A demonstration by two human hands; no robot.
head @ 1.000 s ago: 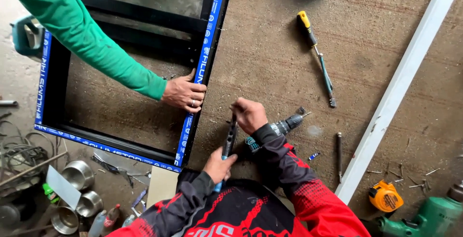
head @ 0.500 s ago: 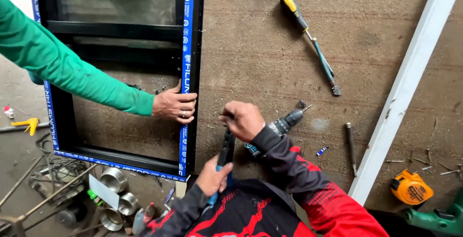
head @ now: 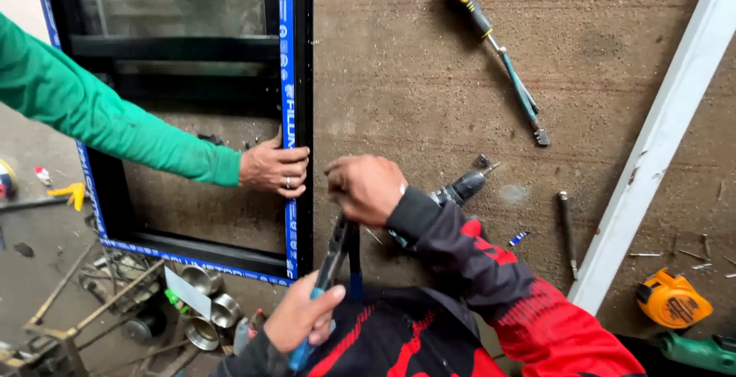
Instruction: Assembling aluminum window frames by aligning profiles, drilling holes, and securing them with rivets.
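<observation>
Your left hand (head: 303, 319) and right hand (head: 366, 187) clamp the riveter (head: 337, 258) at lower centre; slip could pinch the co-worker's hand (head: 276, 168) on the frame (head: 295, 78).

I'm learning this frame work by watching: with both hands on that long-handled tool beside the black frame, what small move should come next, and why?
Probably squeeze the handles together. The left hand grips the blue-ended handle of the hand riveter, the right hand presses on its top end at the edge of the window frame, and another person's hand steadies that frame.
</observation>
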